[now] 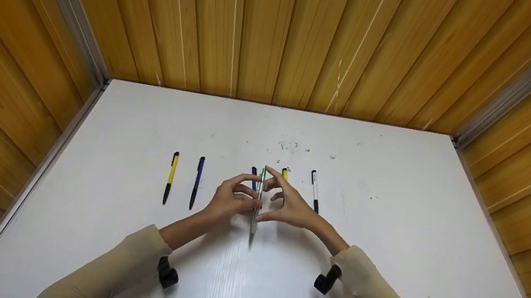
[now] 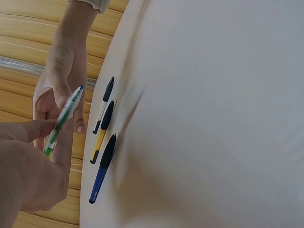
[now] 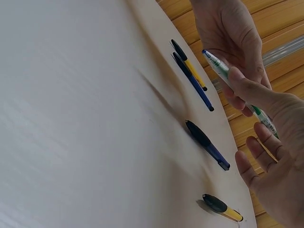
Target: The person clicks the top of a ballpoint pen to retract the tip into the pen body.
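A clear and green pen [image 1: 255, 224] stands lengthwise between the two hands, raised over the white table. My left hand [image 1: 227, 200] pinches it between thumb and fingers; the left wrist view shows this grip on the pen [image 2: 62, 118]. On its other side is my right hand [image 1: 294, 208], thumb and index finger spread along the pen towards its ends. In the right wrist view, the right hand [image 3: 284, 175] has its thumb across the pen [image 3: 217, 65], other fingers loosely bent; whether the thumb presses on it I cannot tell.
On the table [image 1: 391, 213] lie a yellow pen [image 1: 171, 177] and a dark blue pen [image 1: 197, 181] at the left. Behind the hands are another blue pen [image 1: 254, 171] and yellow pen [image 1: 285, 172], with a white pen [image 1: 315, 190] to the right. Wood-patterned walls surround the table.
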`<state>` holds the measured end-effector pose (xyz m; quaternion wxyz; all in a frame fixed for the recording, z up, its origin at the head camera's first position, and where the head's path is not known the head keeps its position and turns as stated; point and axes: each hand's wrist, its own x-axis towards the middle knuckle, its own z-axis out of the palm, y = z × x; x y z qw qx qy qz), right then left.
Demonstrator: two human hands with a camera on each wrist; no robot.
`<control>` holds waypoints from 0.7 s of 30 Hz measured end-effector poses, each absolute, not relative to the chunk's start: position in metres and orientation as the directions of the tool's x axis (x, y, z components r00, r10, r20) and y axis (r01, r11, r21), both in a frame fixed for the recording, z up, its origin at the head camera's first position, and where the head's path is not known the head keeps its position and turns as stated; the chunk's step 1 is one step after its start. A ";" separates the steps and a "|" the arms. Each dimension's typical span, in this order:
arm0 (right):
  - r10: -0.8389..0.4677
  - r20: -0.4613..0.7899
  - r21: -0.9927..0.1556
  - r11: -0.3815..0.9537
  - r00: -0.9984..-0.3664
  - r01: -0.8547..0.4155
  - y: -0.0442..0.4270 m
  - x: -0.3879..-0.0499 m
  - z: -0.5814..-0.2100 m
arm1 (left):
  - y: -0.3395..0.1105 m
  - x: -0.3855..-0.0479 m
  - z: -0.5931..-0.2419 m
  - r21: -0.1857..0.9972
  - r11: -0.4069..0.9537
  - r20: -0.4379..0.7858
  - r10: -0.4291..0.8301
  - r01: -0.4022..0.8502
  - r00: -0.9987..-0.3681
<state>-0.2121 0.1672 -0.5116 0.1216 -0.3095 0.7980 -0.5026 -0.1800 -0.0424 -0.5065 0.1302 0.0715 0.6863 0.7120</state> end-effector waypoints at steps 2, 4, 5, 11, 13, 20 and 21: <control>-0.615 0.114 -0.877 0.306 -0.780 -0.370 0.167 -0.212 -0.511 | -0.042 -0.180 -0.506 0.996 -0.024 -0.080 0.281 -0.091 -0.956; -0.613 0.115 -0.874 0.312 -0.782 -0.373 0.168 -0.212 -0.510 | -0.042 -0.180 -0.505 0.996 -0.026 -0.080 0.282 -0.091 -0.956; -0.611 0.115 -0.871 0.317 -0.783 -0.376 0.168 -0.212 -0.510 | -0.042 -0.180 -0.504 0.995 -0.025 -0.086 0.281 -0.097 -0.956; -0.622 0.114 -0.866 0.320 -0.774 -0.385 0.170 -0.211 -0.509 | -0.044 -0.180 -0.504 0.995 0.011 -0.096 0.267 -0.097 -0.959; -0.625 0.114 -0.865 0.320 -0.773 -0.386 0.172 -0.210 -0.509 | -0.045 -0.180 -0.504 0.995 0.020 -0.096 0.264 -0.094 -0.960; -0.607 0.125 -0.859 0.330 -0.785 -0.392 0.183 -0.211 -0.509 | -0.052 -0.180 -0.502 0.997 0.032 -0.082 0.263 -0.076 -0.961; -0.604 0.126 -0.856 0.335 -0.787 -0.394 0.185 -0.211 -0.509 | -0.053 -0.180 -0.502 0.997 0.030 -0.078 0.262 -0.072 -0.962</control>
